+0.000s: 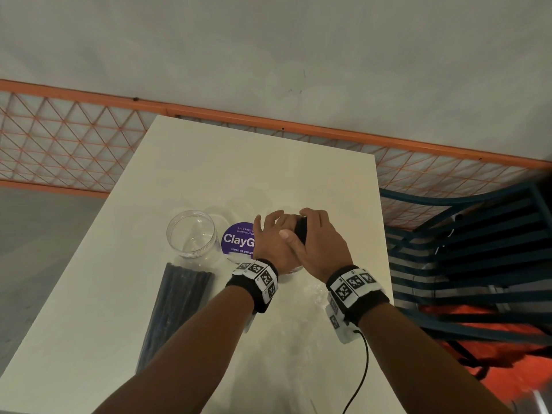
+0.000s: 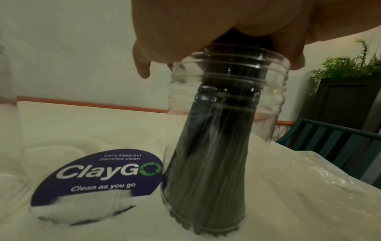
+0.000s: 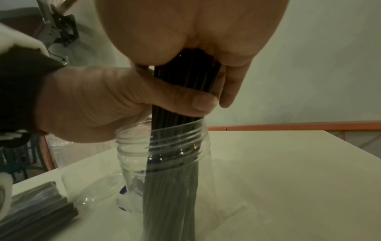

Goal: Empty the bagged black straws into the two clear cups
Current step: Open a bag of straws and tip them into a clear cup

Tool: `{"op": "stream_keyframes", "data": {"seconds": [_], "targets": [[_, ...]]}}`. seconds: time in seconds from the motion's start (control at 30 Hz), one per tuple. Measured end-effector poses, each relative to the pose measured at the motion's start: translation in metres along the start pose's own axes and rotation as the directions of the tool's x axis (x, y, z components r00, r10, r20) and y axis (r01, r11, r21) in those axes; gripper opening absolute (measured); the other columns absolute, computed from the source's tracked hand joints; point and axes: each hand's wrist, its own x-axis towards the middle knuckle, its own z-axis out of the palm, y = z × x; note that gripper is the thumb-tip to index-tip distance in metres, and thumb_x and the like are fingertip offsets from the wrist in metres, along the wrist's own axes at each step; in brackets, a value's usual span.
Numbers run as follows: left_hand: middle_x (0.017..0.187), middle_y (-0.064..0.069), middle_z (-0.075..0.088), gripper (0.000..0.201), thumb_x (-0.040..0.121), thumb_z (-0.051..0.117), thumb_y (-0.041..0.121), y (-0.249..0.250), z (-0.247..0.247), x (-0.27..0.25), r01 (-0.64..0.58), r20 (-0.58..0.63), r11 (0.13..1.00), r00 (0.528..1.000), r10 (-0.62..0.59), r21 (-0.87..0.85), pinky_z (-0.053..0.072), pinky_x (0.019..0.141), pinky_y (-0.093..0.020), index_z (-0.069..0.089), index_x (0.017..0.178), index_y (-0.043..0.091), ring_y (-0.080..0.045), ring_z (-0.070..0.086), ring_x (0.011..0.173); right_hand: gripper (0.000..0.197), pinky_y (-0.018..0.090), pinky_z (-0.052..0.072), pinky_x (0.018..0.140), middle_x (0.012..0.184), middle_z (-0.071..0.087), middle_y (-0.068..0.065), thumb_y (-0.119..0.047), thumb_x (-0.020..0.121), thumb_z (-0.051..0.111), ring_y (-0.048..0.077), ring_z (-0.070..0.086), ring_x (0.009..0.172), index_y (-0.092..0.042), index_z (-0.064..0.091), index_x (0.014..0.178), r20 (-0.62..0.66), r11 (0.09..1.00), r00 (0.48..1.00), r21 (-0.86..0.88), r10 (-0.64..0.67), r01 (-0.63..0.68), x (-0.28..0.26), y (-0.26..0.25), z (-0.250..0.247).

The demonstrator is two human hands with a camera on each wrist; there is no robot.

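A bundle of black straws (image 3: pixel 185 78) was gripped by both the right hand (image 1: pixel 321 243) and the left hand (image 1: pixel 273 240), closed together around its top, presumably so it stayed gathered while standing in the clear cup (image 2: pixel 224 130) beneath them. Left of the hands stood the empty second cup (image 1: pixel 192 234), with the still-bagged straws (image 1: pixel 176 306) nearer; a ClayGo sticker (image 2: pixel 103 176) lay between.

Both forearms reach forward over the worktop (image 1: pixel 119 309), each wrist in a marker-covered band. The left hand (image 1: pixel 270 243) and right hand (image 1: pixel 321 243) meet above the straw bundle (image 3: pixel 185 81), thumbs and fingers (image 3: pixel 228 91) curled round its upper end, palms facing each other.
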Motion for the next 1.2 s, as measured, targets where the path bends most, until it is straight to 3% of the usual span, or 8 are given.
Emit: {"op": "stream_keyframes", "data": {"seconds": [0.07,0.23,0.37,0.47,0.7,0.87,0.97,1.2], "targets": [[0.139,0.004,0.051,0.066,0.079,0.059,0.053,-0.002,0.000,0.001,0.000,0.012,1.000,1.000,0.000,-0.011,0.010,0.120,-0.056,0.041,0.136,0.025,-0.023,0.028,0.143,0.067,0.040,0.058,0.079,0.128,0.048,0.002,-0.071,0.084,0.045,0.024,0.060,0.104,-0.021,0.041,0.128,-0.022,1.000,1.000,0.017,-0.020,0.020,-0.001,0.000,0.000],[0.138,0.013,0.052,0.072,0.072,0.057,0.062,-0.008,-0.002,0.001,-0.015,0.001,0.998,1.000,0.015,-0.055,0.016,0.118,-0.057,0.039,0.136,0.035,-0.021,0.038,0.138,0.076,0.042,0.056,0.085,0.142,0.043,0.000,-0.072,0.082,0.048,0.022,0.056,0.117,-0.023,0.034,0.140,-0.074,1.000,0.997,0.020,0.001,0.001,0.000,0.001,-0.007],[0.139,0.011,0.054,0.090,0.059,0.062,0.076,-0.006,-0.007,0.000,-0.029,0.020,0.997,0.999,0.031,-0.066,0.014,0.118,-0.058,0.038,0.137,0.037,-0.022,0.038,0.139,0.085,0.045,0.050,0.097,0.149,0.040,0.000,-0.078,0.081,0.033,0.022,0.049,0.128,-0.022,0.030,0.145,-0.071,0.997,0.996,0.059,0.046,-0.042,0.002,0.007,-0.018],[0.141,0.009,0.052,0.104,0.050,0.067,0.083,-0.003,-0.011,-0.001,-0.032,0.038,0.995,0.999,0.036,-0.097,0.012,0.119,-0.059,0.035,0.138,0.038,-0.021,0.037,0.139,0.078,0.044,0.047,0.100,0.150,0.040,0.001,-0.074,0.088,0.026,0.020,0.049,0.129,-0.023,0.031,0.146,-0.126,0.985,0.985,0.146,0.115,-0.097,-0.001,0.019,-0.028],[0.144,0.011,0.049,0.125,0.040,0.069,0.086,-0.003,-0.011,-0.002,-0.017,0.063,0.984,0.998,0.029,-0.175,0.011,0.119,-0.058,0.022,0.146,0.037,-0.018,0.035,0.140,0.047,0.027,0.047,0.082,0.133,0.049,-0.002,-0.053,0.096,0.039,-0.003,0.054,0.093,-0.023,0.050,0.130,-0.212,0.913,0.941,0.370,0.263,-0.172,-0.023,0.037,-0.051],[0.128,0.009,0.059,0.090,0.051,0.070,0.079,-0.004,-0.008,0.004,-0.026,0.047,0.987,0.998,0.034,-0.157,0.021,0.115,-0.056,0.043,0.127,0.038,-0.022,0.046,0.129,0.031,0.013,0.044,0.069,0.121,0.050,-0.010,-0.047,0.093,0.051,-0.007,0.055,0.091,-0.028,0.056,0.117,-0.164,0.906,0.959,0.397,0.230,-0.149,-0.042,0.035,-0.049],[0.121,0.008,0.062,0.081,0.053,0.069,0.078,0.002,-0.009,0.009,-0.020,0.064,0.994,0.998,0.027,-0.106,0.020,0.116,-0.055,0.049,0.119,0.034,-0.022,0.047,0.128,0.028,0.011,0.044,0.065,0.118,0.049,-0.013,-0.054,0.089,0.050,-0.009,0.057,0.088,-0.036,0.054,0.110,-0.137,0.918,0.970,0.370,0.202,-0.139,-0.048,0.032,-0.046],[0.138,0.010,0.054,0.113,0.041,0.066,0.089,-0.002,-0.010,0.002,-0.072,0.104,0.993,0.991,0.081,-0.092,0.012,0.118,-0.060,0.031,0.138,0.041,-0.022,0.041,0.136,0.035,0.008,0.043,0.064,0.116,0.047,-0.016,-0.062,0.083,0.045,-0.012,0.056,0.086,-0.039,0.051,0.109,-0.111,0.932,0.975,0.332,0.192,-0.146,-0.060,0.036,-0.045]]}}
